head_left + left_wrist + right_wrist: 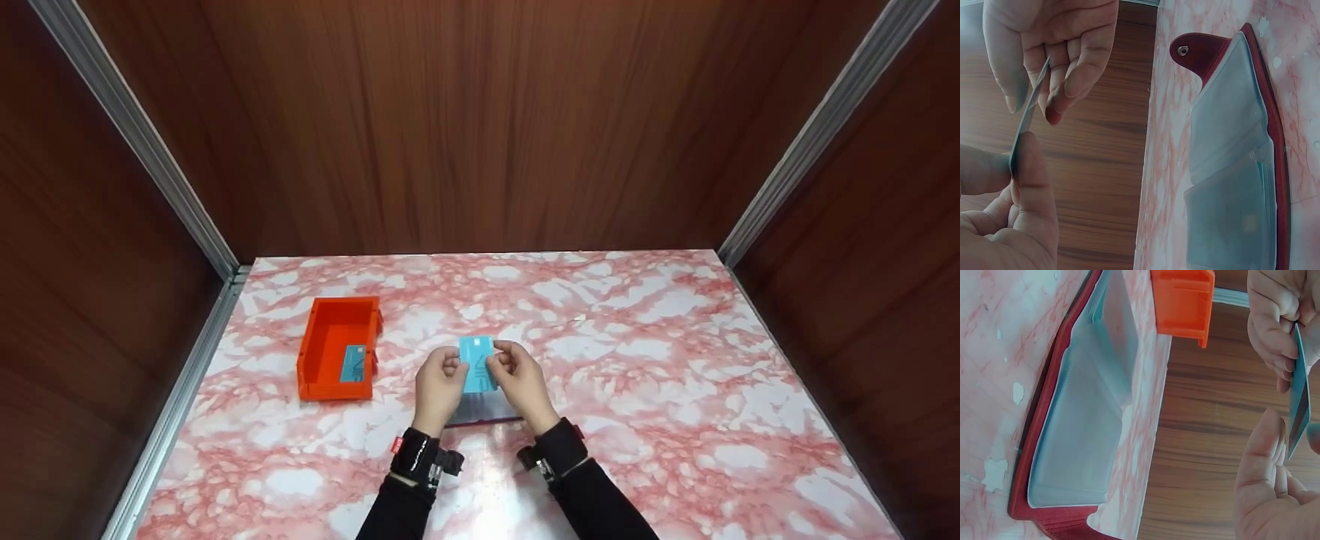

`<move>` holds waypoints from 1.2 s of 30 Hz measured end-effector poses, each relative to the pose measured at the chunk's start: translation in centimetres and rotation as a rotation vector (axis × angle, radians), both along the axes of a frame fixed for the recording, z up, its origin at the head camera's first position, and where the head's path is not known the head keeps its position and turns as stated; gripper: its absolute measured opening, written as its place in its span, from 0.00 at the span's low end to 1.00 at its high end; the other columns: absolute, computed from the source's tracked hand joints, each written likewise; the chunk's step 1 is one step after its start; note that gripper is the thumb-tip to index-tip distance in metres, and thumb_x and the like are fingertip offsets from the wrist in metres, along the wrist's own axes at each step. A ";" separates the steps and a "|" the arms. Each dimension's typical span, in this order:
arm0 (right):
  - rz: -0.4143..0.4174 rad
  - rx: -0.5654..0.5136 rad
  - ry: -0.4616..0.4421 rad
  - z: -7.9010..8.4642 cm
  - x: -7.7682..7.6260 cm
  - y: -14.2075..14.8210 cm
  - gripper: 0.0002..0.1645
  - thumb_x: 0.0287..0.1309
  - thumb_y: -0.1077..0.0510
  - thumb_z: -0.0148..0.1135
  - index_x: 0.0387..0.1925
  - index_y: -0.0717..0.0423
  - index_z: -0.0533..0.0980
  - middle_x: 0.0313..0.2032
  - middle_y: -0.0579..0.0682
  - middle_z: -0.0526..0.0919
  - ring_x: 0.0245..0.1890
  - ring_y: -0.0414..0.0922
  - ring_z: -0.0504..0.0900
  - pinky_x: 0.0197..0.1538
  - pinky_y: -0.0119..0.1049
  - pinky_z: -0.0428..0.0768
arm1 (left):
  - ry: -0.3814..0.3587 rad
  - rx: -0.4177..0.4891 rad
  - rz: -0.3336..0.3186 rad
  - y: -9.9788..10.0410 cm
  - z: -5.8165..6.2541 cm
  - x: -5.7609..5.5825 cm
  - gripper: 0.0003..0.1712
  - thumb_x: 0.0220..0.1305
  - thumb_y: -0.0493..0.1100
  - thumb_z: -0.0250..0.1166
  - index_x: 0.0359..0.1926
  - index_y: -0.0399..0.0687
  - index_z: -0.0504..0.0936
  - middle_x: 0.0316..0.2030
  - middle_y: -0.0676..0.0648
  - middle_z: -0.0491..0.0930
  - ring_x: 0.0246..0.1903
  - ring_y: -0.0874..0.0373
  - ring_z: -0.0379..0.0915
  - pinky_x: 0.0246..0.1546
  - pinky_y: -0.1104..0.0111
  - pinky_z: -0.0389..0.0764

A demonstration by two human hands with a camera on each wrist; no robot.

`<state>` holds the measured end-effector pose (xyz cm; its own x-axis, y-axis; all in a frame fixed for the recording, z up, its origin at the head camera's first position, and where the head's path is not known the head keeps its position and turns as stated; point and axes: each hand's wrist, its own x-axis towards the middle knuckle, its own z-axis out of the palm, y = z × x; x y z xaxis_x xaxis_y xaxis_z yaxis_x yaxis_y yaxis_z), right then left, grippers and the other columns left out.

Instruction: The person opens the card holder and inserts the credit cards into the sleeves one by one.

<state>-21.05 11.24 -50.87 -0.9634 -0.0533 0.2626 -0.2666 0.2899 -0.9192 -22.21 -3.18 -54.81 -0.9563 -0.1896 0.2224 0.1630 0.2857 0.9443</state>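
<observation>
A light-blue plastic card (478,376) is held upright between both hands, above a small card holder. My left hand (439,384) pinches its left edge between thumb and fingers. At the opposite edge my right hand (526,382) has its thumb and curled fingers on either side of the card. Below them the red card holder (1280,169) lies open on the table, its clear sleeves (1081,439) showing and its snap tab (1202,53) spread out. A bluish-green card (1221,225) is visible in one sleeve.
To the left stands an orange bin (335,391) with another blue card (353,363) inside it. The red-and-white marbled table (637,390) is bounded by brown wood panels (465,127) and grey metal rails (817,127).
</observation>
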 end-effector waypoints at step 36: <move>-0.069 0.182 0.003 -7.3 -2.9 1.1 0.19 0.61 0.64 0.65 0.53 0.68 0.75 0.31 0.50 0.78 0.31 0.45 0.79 0.36 0.36 0.77 | -0.029 -0.340 0.136 -2.5 -3.4 -0.8 0.13 0.55 0.31 0.67 0.42 0.27 0.81 0.29 0.41 0.79 0.35 0.43 0.77 0.43 0.52 0.77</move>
<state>-24.00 12.36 -58.20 -0.9657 -0.0339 0.2573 -0.2427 0.4694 -0.8490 -23.06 -5.66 -58.21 -0.9344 -0.2350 0.2677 0.0767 0.6011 0.7955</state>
